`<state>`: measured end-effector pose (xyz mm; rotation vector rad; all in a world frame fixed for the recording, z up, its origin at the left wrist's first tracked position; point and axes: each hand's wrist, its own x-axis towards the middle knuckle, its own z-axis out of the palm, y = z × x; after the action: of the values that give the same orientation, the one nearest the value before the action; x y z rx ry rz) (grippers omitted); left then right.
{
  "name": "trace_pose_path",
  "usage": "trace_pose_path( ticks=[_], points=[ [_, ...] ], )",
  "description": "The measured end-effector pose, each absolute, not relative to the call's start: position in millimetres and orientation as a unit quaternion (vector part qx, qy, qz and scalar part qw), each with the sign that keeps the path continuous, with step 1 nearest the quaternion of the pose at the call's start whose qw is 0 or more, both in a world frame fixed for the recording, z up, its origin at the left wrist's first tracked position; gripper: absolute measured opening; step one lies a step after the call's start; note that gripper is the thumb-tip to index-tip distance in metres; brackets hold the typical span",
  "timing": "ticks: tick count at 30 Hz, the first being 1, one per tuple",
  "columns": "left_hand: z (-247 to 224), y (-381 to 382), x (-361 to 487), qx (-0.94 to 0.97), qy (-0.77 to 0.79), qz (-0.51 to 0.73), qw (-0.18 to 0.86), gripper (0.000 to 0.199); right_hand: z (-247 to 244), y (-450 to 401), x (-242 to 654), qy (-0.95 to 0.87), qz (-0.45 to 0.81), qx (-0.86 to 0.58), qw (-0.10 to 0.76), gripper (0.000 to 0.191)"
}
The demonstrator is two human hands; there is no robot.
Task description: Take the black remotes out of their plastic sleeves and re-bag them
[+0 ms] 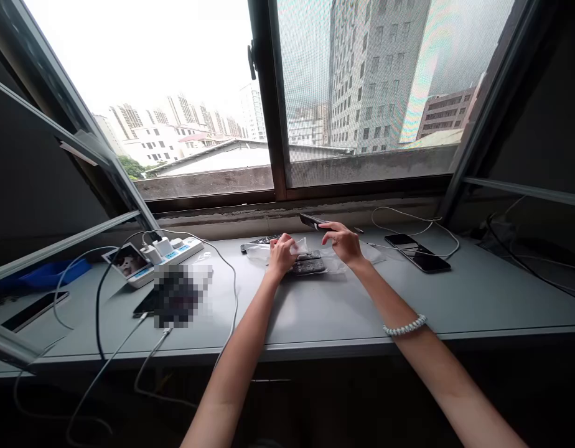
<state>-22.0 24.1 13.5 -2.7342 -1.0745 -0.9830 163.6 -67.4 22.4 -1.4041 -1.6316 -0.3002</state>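
Note:
On the grey table near the window, my left hand [282, 254] pinches the edge of a clear plastic bag [257, 251]. Dark, flat patterned items [310, 266] lie in or under the plastic just right of that hand. My right hand [344, 242] holds a thin dark object [312, 220] between thumb and fingers, raised above the bag and tilted. Another dark item [265, 240] lies partly behind the bag, left of my left hand. The exact kind of these dark items cannot be made out.
A black phone [420, 254] with a white cable lies at the right. On the left are a white power strip [168, 260] with plugs, a photo card [129, 260], loose cables, a blue tray [54, 274] and a dark device [33, 311]. Metal frame bars stand at both sides.

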Motion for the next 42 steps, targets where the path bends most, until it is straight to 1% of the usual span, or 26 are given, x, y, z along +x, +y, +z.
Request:
trace_pose_path(
  ticks=[3, 7, 11, 13, 18, 23, 27, 32, 35, 42],
  points=[
    [12.3, 24.7, -21.5, -0.888, -0.344, -0.305, 0.023, 0.003, 21.7, -64.3, 162.3, -0.651, -0.126, -0.559, 0.497, 0.040],
    [10.4, 27.1, -21.0, -0.890, -0.347, -0.295, 0.026, 0.018, 20.9, -58.7, 161.5, -0.624, -0.125, -0.534, 0.557, 0.027],
    [9.8, 28.6, -21.2, -0.885, -0.348, -0.307, 0.034, 0.020, 26.1, -59.6, 159.3, -0.566, -0.128, -0.536, 0.614, 0.019],
    [9.9, 28.6, -21.2, -0.880, -0.348, -0.320, 0.036, 0.019, 30.2, -62.7, 157.4, -0.528, -0.125, -0.546, 0.638, 0.021],
    [10.8, 27.6, -21.3, -0.878, -0.342, -0.334, 0.026, 0.011, 37.7, -69.0, 155.3, -0.423, -0.071, -0.571, 0.700, 0.035],
    [11.3, 26.5, -21.2, -0.872, -0.351, -0.340, 0.018, 0.007, 40.3, -65.6, 164.3, -0.286, -0.074, -0.585, 0.755, 0.032],
    [11.1, 25.5, -20.7, -0.872, -0.349, -0.343, 0.010, 0.007, 39.8, -62.0, 171.5, -0.211, -0.014, -0.580, 0.787, 0.030],
    [12.9, 23.2, -20.6, -0.866, -0.347, -0.361, 0.008, 0.022, 38.5, -61.4, 171.1, -0.205, 0.089, -0.528, 0.819, 0.029],
    [15.2, 21.3, -21.1, -0.865, -0.358, -0.352, 0.018, 0.029, 37.5, -61.7, 170.8, -0.213, 0.102, -0.518, 0.822, 0.028],
    [18.6, 18.3, -22.3, -0.871, -0.344, -0.349, 0.028, 0.031, 36.8, -61.7, 172.2, -0.223, 0.107, -0.534, 0.809, 0.020]
  ],
)
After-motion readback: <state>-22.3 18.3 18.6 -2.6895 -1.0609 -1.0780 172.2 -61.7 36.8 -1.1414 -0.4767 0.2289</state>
